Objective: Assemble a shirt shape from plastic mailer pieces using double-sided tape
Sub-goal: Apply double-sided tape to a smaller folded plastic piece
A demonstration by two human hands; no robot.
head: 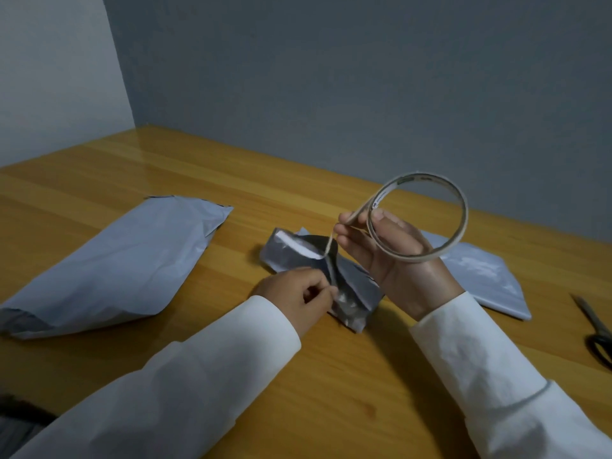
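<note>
Two hands busy here: right hand [394, 256] grips the tape roll [419, 217], left hand [294, 299] pinches the small mailer piece [351, 286] mid-worktop, where the tape strip [328, 248] lands. I'd guess the strip twists or sticks crooked if that crumpled plastic shifts. Print inside the roll is too small to read.

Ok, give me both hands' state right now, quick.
Left hand: pinching the small folded mailer piece against the table.
Right hand: holding the tape roll, its strip pulled down to the piece.
</note>
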